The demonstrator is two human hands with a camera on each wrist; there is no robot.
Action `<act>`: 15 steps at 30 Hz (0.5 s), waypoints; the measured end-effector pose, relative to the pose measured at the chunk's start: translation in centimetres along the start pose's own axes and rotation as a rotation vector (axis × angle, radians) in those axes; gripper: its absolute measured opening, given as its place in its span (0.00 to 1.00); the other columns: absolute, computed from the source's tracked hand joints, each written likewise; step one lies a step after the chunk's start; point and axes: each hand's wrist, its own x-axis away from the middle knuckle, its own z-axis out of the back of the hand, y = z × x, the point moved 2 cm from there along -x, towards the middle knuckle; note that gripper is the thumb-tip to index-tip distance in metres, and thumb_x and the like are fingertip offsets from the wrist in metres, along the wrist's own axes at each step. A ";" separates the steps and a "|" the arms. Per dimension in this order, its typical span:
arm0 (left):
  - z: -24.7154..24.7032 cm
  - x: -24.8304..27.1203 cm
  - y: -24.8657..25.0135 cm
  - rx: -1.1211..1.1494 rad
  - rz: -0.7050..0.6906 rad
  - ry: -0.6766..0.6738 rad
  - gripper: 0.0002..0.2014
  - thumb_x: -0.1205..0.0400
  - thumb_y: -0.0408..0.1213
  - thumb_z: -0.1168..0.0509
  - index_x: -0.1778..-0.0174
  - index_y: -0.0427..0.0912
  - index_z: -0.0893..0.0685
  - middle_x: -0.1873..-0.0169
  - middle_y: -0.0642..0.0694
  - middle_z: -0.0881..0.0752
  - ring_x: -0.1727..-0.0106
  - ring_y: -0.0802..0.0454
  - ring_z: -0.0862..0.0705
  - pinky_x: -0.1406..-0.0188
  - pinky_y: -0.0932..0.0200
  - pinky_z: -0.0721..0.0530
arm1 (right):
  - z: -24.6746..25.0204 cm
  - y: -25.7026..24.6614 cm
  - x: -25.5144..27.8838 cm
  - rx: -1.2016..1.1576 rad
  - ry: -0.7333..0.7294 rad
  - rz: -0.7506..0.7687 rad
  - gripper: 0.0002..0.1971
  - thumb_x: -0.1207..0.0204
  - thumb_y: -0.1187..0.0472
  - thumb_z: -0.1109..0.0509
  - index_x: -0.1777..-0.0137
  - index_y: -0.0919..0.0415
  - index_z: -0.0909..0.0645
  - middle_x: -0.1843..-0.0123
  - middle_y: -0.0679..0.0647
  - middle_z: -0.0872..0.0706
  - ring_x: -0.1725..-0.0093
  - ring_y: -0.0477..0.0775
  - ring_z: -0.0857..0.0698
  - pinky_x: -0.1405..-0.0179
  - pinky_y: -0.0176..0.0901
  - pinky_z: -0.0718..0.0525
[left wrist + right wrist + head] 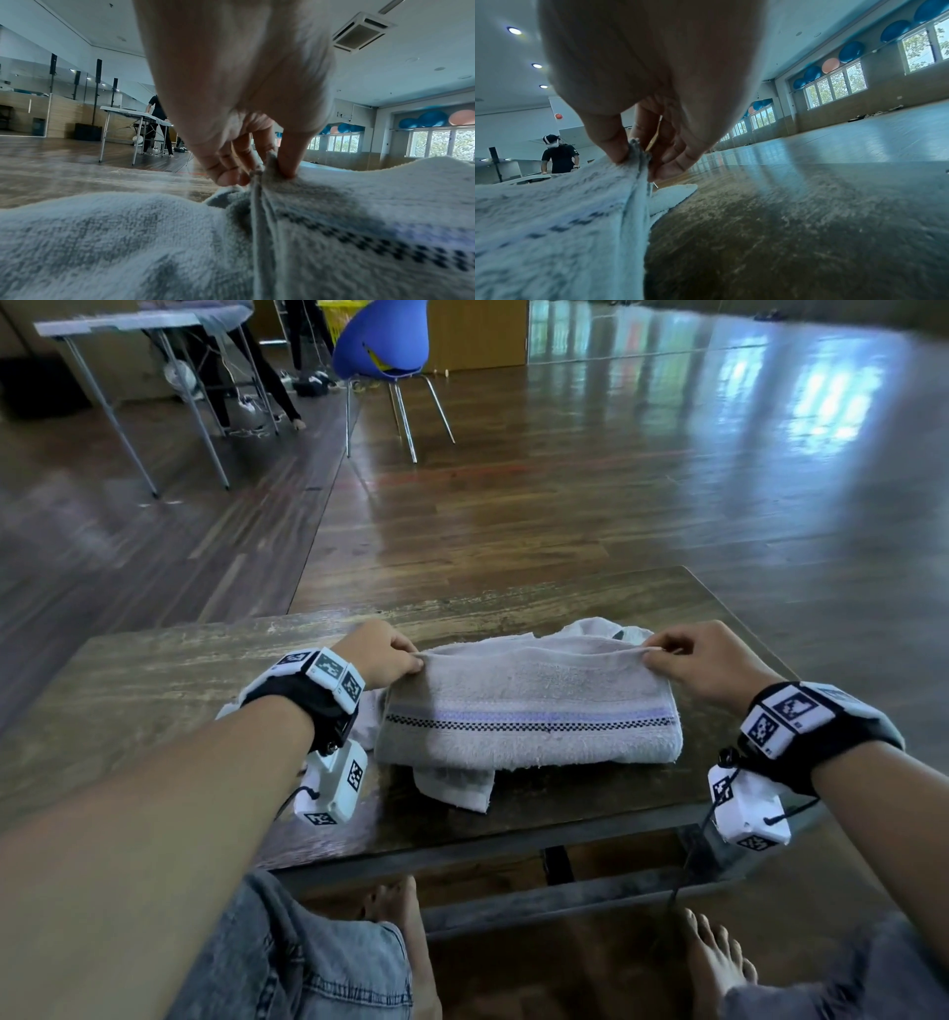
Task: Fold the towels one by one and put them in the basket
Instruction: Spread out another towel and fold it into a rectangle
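A grey towel (529,706) with a purple stripe and a black checked band lies partly folded on the low wooden table (154,690). My left hand (390,654) pinches its far left corner, thumb against fingers, as the left wrist view shows (257,168). My right hand (683,654) pinches the far right corner (639,154) the same way. The far edge is lifted a little between both hands. White towels (454,785) lie beneath and behind it (601,629). No basket is in view.
The table's front edge (488,845) is near my knees and bare feet. Beyond it lies bare wooden floor, with a blue chair (382,341) and a folding table (118,325) far back left. A person (559,156) stands at another table.
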 end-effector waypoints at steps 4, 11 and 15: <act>1.1 0.6 0.6 0.009 -0.041 0.056 0.08 0.20 0.35 0.27 0.66 0.45 0.09 0.69 0.45 0.11 0.68 0.51 0.17 0.75 0.68 0.21 | 0.5 -0.1 0.0 -0.011 0.066 0.057 0.07 0.21 0.60 0.24 0.57 0.44 0.12 0.56 0.48 0.09 0.54 0.49 0.12 0.51 0.45 0.15; 7.7 3.3 5.6 -0.034 -0.251 0.177 0.07 0.18 0.33 0.29 0.49 0.38 0.07 0.61 0.41 0.09 0.67 0.60 0.19 0.65 0.66 0.20 | 5.4 -3.8 0.1 0.023 0.233 0.159 0.11 0.23 0.63 0.23 0.42 0.53 0.11 0.57 0.49 0.11 0.62 0.41 0.17 0.60 0.30 0.22; 11.6 4.4 9.7 0.015 -0.388 0.429 0.15 0.19 0.30 0.28 0.36 0.36 0.13 0.46 0.38 0.12 0.51 0.50 0.17 0.46 0.60 0.17 | 9.6 -7.5 0.4 -0.021 0.448 0.238 0.12 0.20 0.65 0.27 0.39 0.57 0.11 0.56 0.54 0.11 0.66 0.36 0.14 0.64 0.25 0.17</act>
